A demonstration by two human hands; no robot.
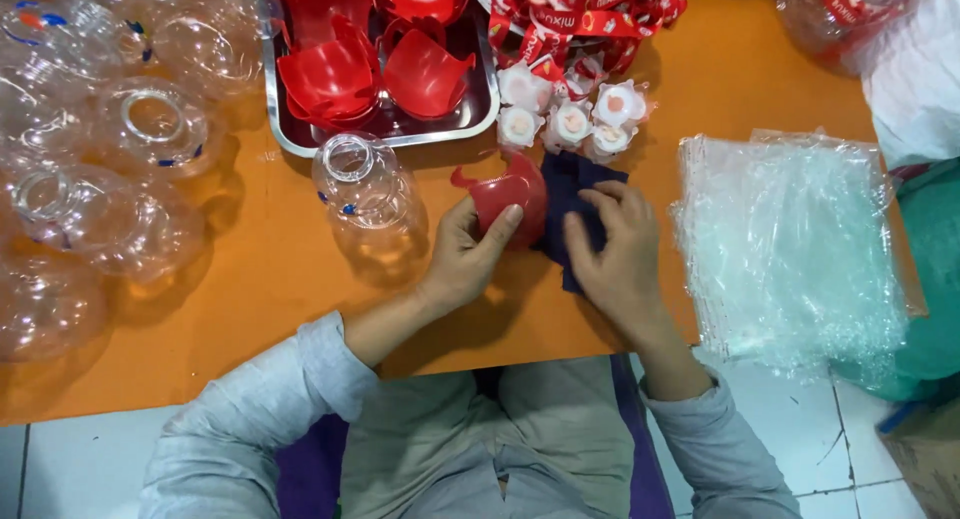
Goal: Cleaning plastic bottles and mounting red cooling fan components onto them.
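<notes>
Left hand (468, 251) grips a red plastic cap (508, 194) near the worktop (250, 279) middle — thumb over its face. Right hand (615, 249) lies flat, fingers spread, on a dark blue cloth (572, 179) just beside it. Cap prob. light, stiff, smooth, a bit slippery; best held by the rim. Cloth soft. Clear bag stack (790, 249) at right edge; red-and-white label strips (580, 19) at far edge, by a steel tray (380, 134).
</notes>
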